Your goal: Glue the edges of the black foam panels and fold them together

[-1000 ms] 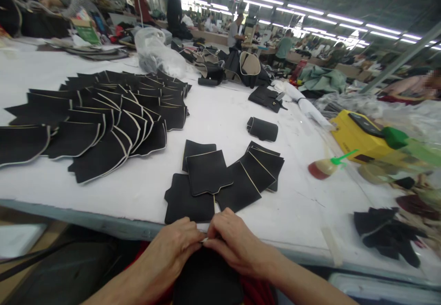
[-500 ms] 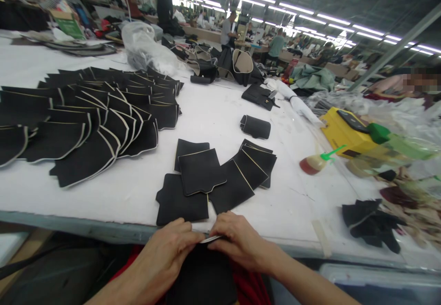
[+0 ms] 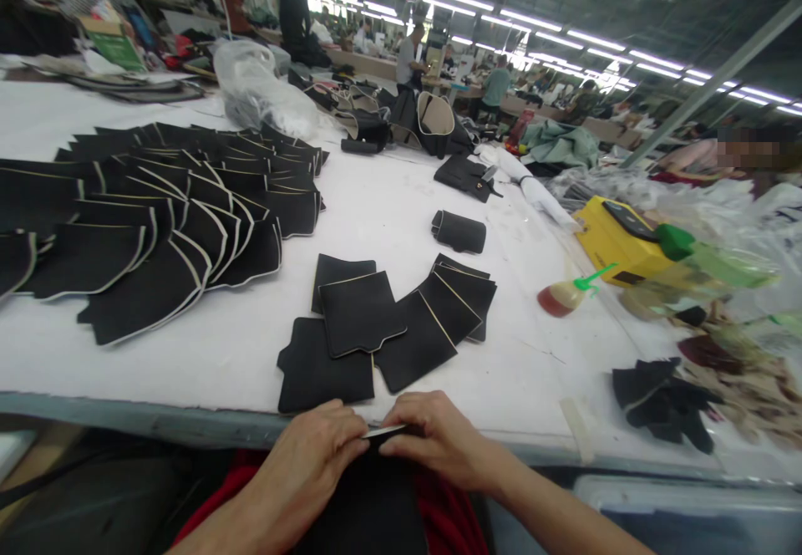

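Below the table's front edge, my left hand [image 3: 322, 446] and my right hand [image 3: 435, 438] pinch the top edge of a black leather-like panel [image 3: 369, 505]. A pale strip of that edge shows between the fingertips. The panel hangs down over my lap, and its lower part runs out of view. Just beyond my hands lie several flat black pieces [image 3: 360, 313], overlapping on the white tabletop [image 3: 238, 363]. A black piece with a notched edge [image 3: 326, 367] is nearest my left hand.
A large fanned pile of black panels [image 3: 144, 237] covers the left. On the right are a squeeze bottle [image 3: 567, 296] with a green spout, a yellow device [image 3: 617, 241] and black scraps [image 3: 664, 396]. A folded black piece [image 3: 460, 231] and a plastic bag [image 3: 263, 91] lie farther back.
The view has turned slightly, so the table things sit a little farther left. Both hands keep their pinch on the panel's edge, with little shift of the fingers.
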`<action>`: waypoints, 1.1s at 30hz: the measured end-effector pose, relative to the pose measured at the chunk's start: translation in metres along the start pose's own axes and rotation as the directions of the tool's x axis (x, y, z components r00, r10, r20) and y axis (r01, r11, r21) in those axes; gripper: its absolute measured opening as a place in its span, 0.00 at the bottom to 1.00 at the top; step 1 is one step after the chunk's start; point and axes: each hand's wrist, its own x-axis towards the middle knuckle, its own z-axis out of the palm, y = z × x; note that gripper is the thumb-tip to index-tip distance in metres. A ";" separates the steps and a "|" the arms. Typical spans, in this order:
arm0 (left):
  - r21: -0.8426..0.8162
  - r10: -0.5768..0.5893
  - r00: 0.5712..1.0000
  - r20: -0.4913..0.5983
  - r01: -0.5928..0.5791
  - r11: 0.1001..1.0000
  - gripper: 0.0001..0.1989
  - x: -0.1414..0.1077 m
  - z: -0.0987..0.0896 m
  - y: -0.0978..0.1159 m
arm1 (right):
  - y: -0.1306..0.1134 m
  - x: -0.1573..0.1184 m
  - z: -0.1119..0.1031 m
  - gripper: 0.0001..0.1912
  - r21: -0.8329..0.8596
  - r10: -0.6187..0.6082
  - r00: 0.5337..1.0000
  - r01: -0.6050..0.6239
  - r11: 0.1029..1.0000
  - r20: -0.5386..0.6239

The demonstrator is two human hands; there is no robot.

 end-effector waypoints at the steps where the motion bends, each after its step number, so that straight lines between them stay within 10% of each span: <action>1: -0.014 -0.005 1.000 -0.005 0.005 1.000 0.16 0.000 0.000 -0.001 | 0.000 -0.002 -0.003 0.03 0.034 0.017 1.000 -0.017 0.999 0.007; 27: -0.252 0.012 0.999 -0.036 -0.020 0.967 0.20 0.002 0.006 0.001 | -0.017 -0.004 0.002 0.11 -0.161 0.008 1.000 -0.005 0.987 0.021; 33: -0.438 -0.056 0.994 0.096 0.093 0.894 0.15 -0.013 -0.006 -0.022 | -0.004 -0.008 0.003 0.19 0.027 0.090 0.996 -0.090 0.996 -0.017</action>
